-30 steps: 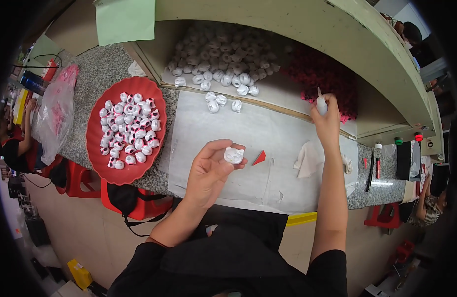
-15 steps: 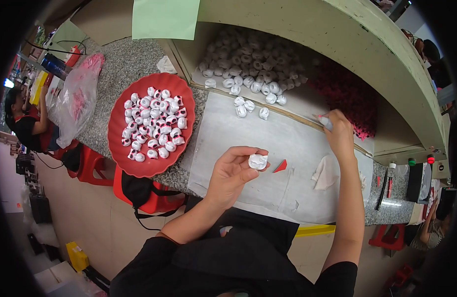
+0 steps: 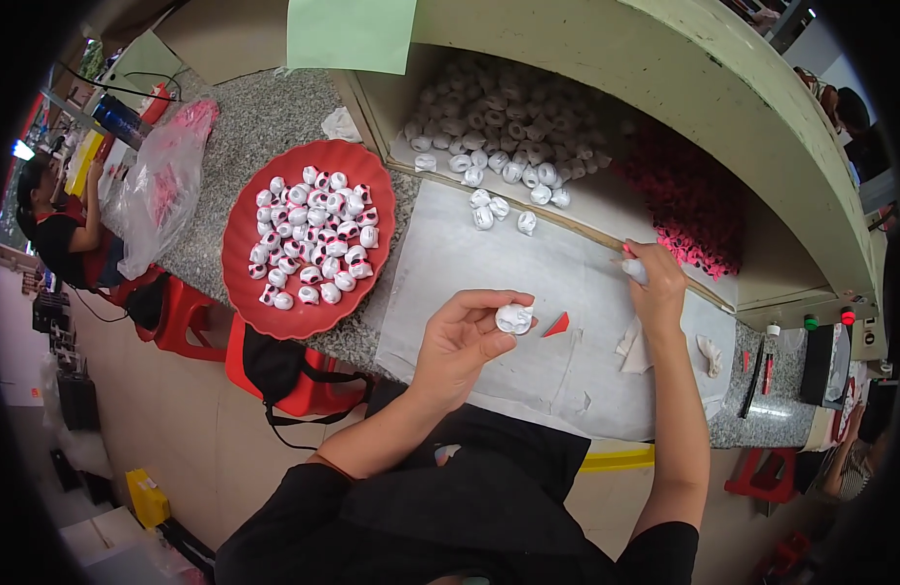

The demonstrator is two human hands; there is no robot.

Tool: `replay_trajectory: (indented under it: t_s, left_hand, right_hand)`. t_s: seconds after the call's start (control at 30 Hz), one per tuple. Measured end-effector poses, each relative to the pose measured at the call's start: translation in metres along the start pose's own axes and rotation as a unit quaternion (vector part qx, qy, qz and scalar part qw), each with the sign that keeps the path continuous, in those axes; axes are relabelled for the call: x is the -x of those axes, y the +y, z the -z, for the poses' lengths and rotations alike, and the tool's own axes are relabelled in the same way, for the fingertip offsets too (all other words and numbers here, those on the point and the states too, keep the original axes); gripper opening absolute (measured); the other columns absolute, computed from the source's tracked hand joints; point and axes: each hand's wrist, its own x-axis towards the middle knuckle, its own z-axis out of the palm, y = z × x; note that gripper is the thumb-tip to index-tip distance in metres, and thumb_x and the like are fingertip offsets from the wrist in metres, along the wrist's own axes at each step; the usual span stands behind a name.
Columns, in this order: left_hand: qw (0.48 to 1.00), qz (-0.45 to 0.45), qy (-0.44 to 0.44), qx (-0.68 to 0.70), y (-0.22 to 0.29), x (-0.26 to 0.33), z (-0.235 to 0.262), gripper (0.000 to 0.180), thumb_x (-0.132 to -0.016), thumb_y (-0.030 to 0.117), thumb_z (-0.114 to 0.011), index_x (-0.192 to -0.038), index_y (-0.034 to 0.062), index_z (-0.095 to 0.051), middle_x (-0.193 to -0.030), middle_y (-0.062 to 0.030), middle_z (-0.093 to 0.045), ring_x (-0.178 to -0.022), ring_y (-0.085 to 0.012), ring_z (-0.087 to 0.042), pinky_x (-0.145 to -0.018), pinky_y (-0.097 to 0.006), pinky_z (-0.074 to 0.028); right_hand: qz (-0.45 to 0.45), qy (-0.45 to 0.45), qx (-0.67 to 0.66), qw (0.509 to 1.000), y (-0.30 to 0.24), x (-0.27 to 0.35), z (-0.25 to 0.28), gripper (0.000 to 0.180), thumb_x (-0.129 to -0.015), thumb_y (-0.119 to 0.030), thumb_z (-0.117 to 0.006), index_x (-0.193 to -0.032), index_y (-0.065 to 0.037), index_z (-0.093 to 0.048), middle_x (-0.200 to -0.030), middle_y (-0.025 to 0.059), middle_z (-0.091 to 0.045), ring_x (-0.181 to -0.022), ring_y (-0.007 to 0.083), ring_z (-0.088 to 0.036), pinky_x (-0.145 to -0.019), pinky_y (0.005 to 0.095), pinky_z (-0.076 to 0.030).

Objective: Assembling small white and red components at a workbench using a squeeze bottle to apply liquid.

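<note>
Between the thumb and fingers of my left hand (image 3: 462,341) is a small white rounded plastic piece (image 3: 514,318), held above the white sheet (image 3: 489,380). My right hand (image 3: 662,291) grips a small translucent squeeze bottle (image 3: 634,270) with a pinkish tip, over the right side of the sheet. A few more white pieces (image 3: 483,216) lie on the sheet's far edge, and a large heap of them (image 3: 508,127) fills the box-like shelf. To the left, a red scalloped tray (image 3: 309,325) carries many white pieces with pink and black parts fitted in.
Many pink-and-black bits (image 3: 699,244) are piled at the right inside the green shelf housing (image 3: 665,58). A red scrap (image 3: 559,325) and a crumpled cloth (image 3: 633,349) lie on the sheet. A plastic bag (image 3: 167,190) rests at left, near another person (image 3: 65,224).
My right hand has drawn slightly nearer with the bottle, away from the pink pile. The left hand still holds the white piece, and the whole view has shifted a little.
</note>
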Motion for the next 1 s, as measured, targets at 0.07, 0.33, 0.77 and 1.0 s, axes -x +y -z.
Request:
replay_trajectory:
  t_s: [0.07, 0.33, 0.77, 1.0]
  left_hand:
    - [1.0, 0.002, 0.008, -0.007, 0.0, -0.001, 0.002, 0.033, -0.071, -0.003, -0.056, -0.101, 0.0052, -0.046, -0.105, -0.0159, -0.049, -0.091, -0.0206, -0.052, -0.081, -0.035, -0.041]
    - [0.999, 0.028, 0.032, -0.013, -0.004, -0.002, 0.002, 0.034, -0.072, -0.002, -0.056, -0.104, 0.0038, -0.045, -0.105, -0.0152, -0.049, -0.093, -0.0187, -0.051, -0.083, -0.036, -0.041]
    - [0.978, -0.029, -0.031, -0.205, -0.004, 0.004, -0.003, 0.029, -0.072, -0.009, -0.051, -0.099, -0.0016, -0.047, -0.104, -0.0186, -0.049, -0.093, -0.022, -0.051, -0.081, -0.033, -0.042]
    - [0.955, -0.08, -0.089, -0.272, -0.004, 0.004, -0.002, 0.026, -0.07, -0.01, -0.054, -0.095, -0.0027, -0.051, -0.102, -0.0195, -0.049, -0.095, -0.0235, -0.05, -0.08, -0.031, -0.042]
  right_hand:
    - [-0.085, 0.075, -0.119, 0.986, -0.024, -0.001, 0.008, 0.017, -0.064, 0.003, -0.061, -0.08, -0.001, -0.057, -0.071, 0.0089, -0.058, -0.061, 0.0185, -0.056, -0.058, 0.0256, -0.044]
    - [-0.328, 0.053, -0.568, 0.753, -0.116, 0.026, 0.034, 0.012, -0.069, 0.007, -0.055, -0.078, 0.001, -0.048, -0.075, 0.0142, -0.058, -0.062, 0.0177, -0.056, -0.058, 0.0263, -0.047]
    - [-0.37, 0.022, -0.694, 0.617, -0.145, 0.034, 0.036, 0.011, -0.066, 0.009, -0.058, -0.074, 0.004, -0.052, -0.075, 0.0125, -0.057, -0.052, 0.0103, -0.05, -0.039, 0.0186, -0.038]
    - [-0.384, 0.041, -0.695, 0.607, -0.143, 0.034, 0.03, 0.009, -0.068, 0.008, -0.055, -0.074, 0.003, -0.05, -0.073, 0.012, -0.057, -0.053, 0.0097, -0.051, -0.039, 0.0179, -0.037]
